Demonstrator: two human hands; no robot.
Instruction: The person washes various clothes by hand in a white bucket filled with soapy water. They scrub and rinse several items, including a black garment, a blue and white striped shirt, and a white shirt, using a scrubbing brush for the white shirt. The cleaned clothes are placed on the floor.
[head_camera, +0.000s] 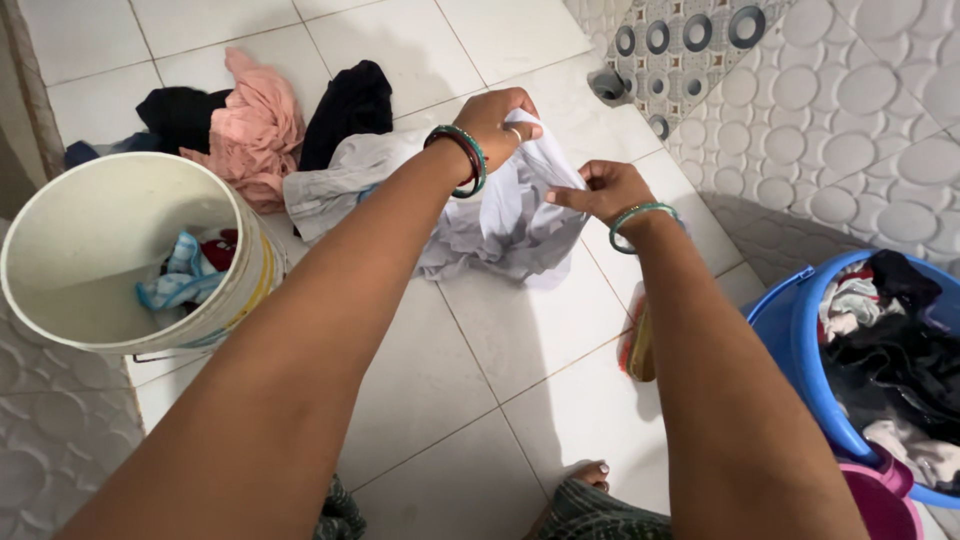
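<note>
- Left hand (497, 118) is closed tight on the top edge of the pale grey garment (480, 215), lifting it off the tiled floor (530, 330) so it hangs open.
- Right hand (603, 190), at three o'clock of the left, pinches a fold between thumb and fingers to spread the cloth.
- White bucket (60, 290) sits at nine o'clock and blue tub (790, 350) at four, both holding clothes within reach.

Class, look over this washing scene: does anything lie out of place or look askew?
Yes. The white bucket is tipped on its side, mouth facing the camera, cloths inside. Pink and black clothes lie loose on the tiled floor, while others fill the blue tub.
</note>
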